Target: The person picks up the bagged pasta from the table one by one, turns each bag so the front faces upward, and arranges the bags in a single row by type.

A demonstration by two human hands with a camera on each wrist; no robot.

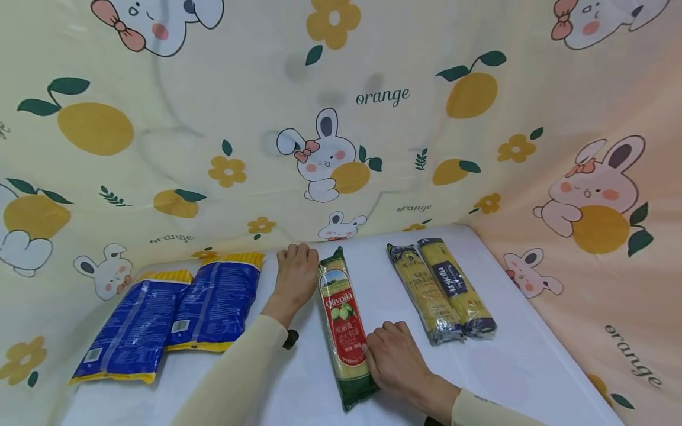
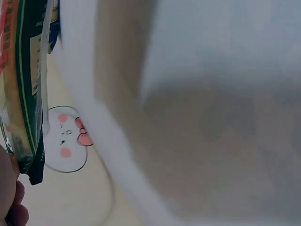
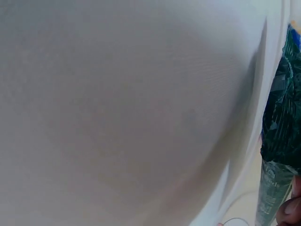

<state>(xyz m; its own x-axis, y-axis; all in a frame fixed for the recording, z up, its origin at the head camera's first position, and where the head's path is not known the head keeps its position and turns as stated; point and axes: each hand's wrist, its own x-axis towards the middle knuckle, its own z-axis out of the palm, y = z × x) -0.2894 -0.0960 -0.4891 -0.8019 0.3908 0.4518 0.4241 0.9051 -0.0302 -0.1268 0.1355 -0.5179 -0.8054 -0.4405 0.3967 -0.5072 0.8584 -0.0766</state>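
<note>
At about 4 o'clock of the red-and-green pasta packet point(image 1: 343, 319), a person's right hand point(image 1: 396, 361) curls its fingers and pinches the wrapper's edge near the close end. The packet lies label-up at the center of the white table point(image 1: 298, 370), nearly along the 12-to-6 line; whether it rests fully flat cannot be told. Two blue-and-yellow bags point(image 1: 215, 305) overlap at 9 o'clock, and a pair of gold packs point(image 1: 426, 296) sits side by side toward 2 o'clock. At 10 o'clock the left hand point(image 1: 293, 278), its fingers also curled, grips the packet's far end. Printed cloth point(image 1: 256, 77) hangs at 12. Good handling likely means an even, light pinch at both ends, the hands moving together so that the brittle contents neither bend nor snap.
</note>
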